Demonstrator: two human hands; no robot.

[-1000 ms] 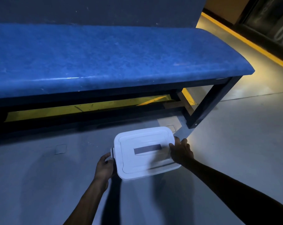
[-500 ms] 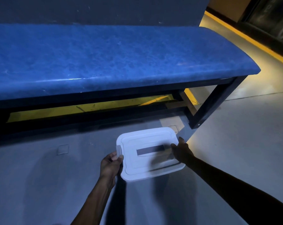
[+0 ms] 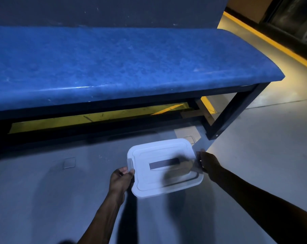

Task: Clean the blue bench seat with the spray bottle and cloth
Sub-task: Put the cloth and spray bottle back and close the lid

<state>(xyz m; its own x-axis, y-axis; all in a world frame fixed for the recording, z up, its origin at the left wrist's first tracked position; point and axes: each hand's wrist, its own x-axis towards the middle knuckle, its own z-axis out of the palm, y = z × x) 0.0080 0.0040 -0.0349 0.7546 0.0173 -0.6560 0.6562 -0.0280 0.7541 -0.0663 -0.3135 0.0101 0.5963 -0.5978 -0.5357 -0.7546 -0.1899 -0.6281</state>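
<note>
Grey concrete floor (image 3: 43,199) carries a white lidded box (image 3: 164,167) just before the blue bench seat (image 3: 114,67), near its right leg (image 3: 237,110). Left hand (image 3: 120,180) grips the box's left edge at the latch; right hand (image 3: 208,163) grips its right edge. Spray bottle and cloth not seen.

White lidded box (image 3: 164,167) on the grey floor (image 3: 43,199), gripped at its ends by left hand (image 3: 120,180) and right hand (image 3: 208,163); blue bench seat (image 3: 114,66) beyond both hands.
</note>
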